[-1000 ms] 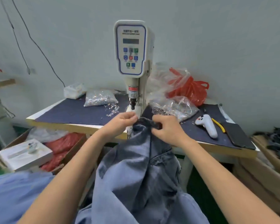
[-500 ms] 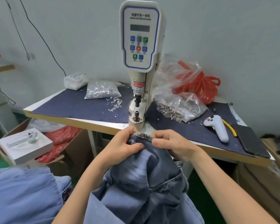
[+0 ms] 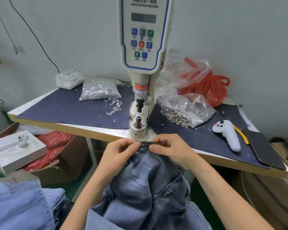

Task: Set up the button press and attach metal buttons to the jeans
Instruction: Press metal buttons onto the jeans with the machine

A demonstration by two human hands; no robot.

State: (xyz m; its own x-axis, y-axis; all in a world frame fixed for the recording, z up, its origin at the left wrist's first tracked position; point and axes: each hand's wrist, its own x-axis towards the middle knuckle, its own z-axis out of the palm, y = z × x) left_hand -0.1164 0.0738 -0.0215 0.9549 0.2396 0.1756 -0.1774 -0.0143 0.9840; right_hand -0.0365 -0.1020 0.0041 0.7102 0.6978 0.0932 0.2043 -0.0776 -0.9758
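Note:
The white button press [image 3: 144,67] stands at the table's front edge, its lower die [image 3: 138,121] bare under the punch. Blue jeans [image 3: 145,188] hang below the table edge in front of it. My left hand [image 3: 118,154] and my right hand [image 3: 170,151] each pinch the jeans' waistband [image 3: 145,143], holding a short stretch of it taut between them just in front of the press base. A clear bag of silver tacks [image 3: 98,90] lies left of the press, with loose tacks [image 3: 114,107] spilled beside it. A bag of metal buttons [image 3: 186,112] lies to the right.
A white handheld controller [image 3: 228,135], yellow-handled pliers [image 3: 240,134] and a dark phone [image 3: 263,150] lie on the right of the navy table mat [image 3: 65,110]. A red bag [image 3: 209,87] sits behind. Cardboard boxes [image 3: 56,165] and a white box [image 3: 15,150] stand at the left, more denim [image 3: 23,205] at the lower left.
Both hands with the waistband have come down and back from the die to just below the table edge. The view has moved closer to the press.

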